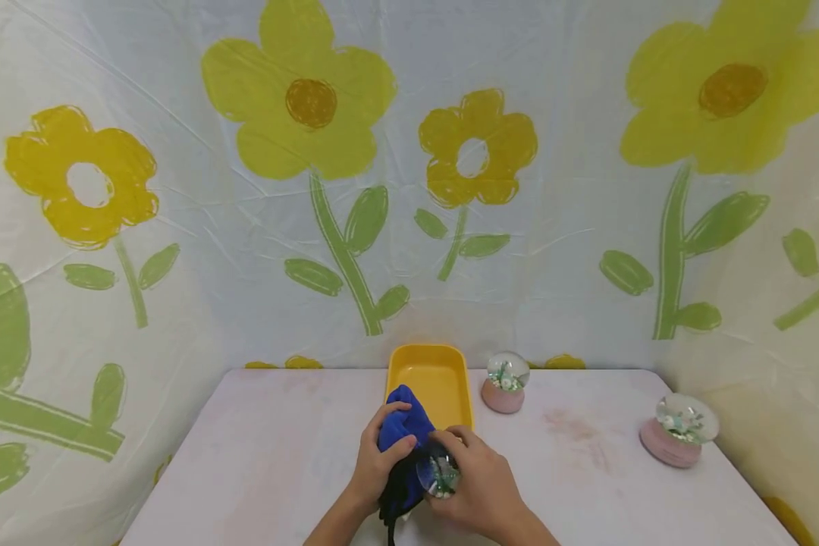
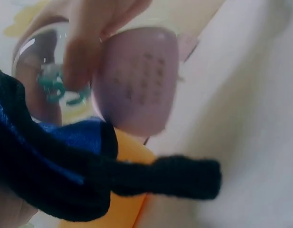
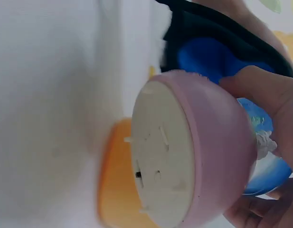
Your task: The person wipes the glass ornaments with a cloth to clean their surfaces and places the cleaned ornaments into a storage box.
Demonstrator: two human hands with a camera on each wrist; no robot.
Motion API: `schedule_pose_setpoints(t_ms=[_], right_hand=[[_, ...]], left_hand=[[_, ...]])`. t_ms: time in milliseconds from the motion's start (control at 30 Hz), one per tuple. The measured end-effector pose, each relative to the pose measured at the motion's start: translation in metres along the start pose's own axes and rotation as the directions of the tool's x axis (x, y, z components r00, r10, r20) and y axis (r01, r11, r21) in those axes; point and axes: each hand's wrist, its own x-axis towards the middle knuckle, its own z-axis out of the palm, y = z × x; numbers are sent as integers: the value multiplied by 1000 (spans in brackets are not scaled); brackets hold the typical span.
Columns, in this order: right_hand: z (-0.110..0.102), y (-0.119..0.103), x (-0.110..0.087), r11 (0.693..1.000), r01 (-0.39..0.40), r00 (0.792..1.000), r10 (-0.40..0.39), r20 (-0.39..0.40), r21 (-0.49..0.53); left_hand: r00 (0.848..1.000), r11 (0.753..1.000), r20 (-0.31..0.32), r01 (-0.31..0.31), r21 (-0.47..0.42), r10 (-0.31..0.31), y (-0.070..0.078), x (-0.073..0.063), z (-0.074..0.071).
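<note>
My left hand [image 1: 370, 469] grips a blue plush cloth [image 1: 409, 426] with black edging and a black strap that hangs down toward me. In my right hand [image 1: 486, 479] is a snow globe [image 1: 440, 476], its clear dome turned toward the cloth and right beside it. The right wrist view shows the globe's pink base [image 3: 222, 142] tipped sideways, with its pale underside facing out. Fingers wrap the dome, where green and white bits show inside. Close by in the left wrist view are the cloth's black edging [image 2: 46, 180] and the pink base [image 2: 137, 80].
A yellow tray [image 1: 460, 379] stands just beyond my hands, partly covered by the cloth. Two more snow globes with pink bases are on the white table [image 1: 259, 455]: one snow globe [image 1: 505, 383] right of the tray, another snow globe [image 1: 679, 430] near the right edge. A flowered curtain [image 1: 396, 227] hangs behind.
</note>
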Motion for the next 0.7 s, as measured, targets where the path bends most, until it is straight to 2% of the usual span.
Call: schedule_pose_setpoints(t_ms=[133,233,367,467,567,700], right_hand=[[-16,-2,3,989,-64,992,77,-98,132],[-26,-3,7,946,-96,969,160,-188,309],[-29,-6,13,850,-111,922,282,-267,515],[-22,-10,16,769,-108,892,355,-280,630],[-11,-15,17,674,-120,860,438,-264,729],[5,-22,17,542,-182,808,558,-190,821]], left_hand=[[1000,999,-12,15,-32,-15,1,0,-5],[1000,998,-5,18,-64,-19,2,2,-8],[1000,995,16,24,-94,-23,4,4,-9],[998,994,34,48,-103,-45,7,3,-7],[994,986,75,90,-140,-80,8,-1,-3],[983,961,116,167,-218,-144,10,-8,3]])
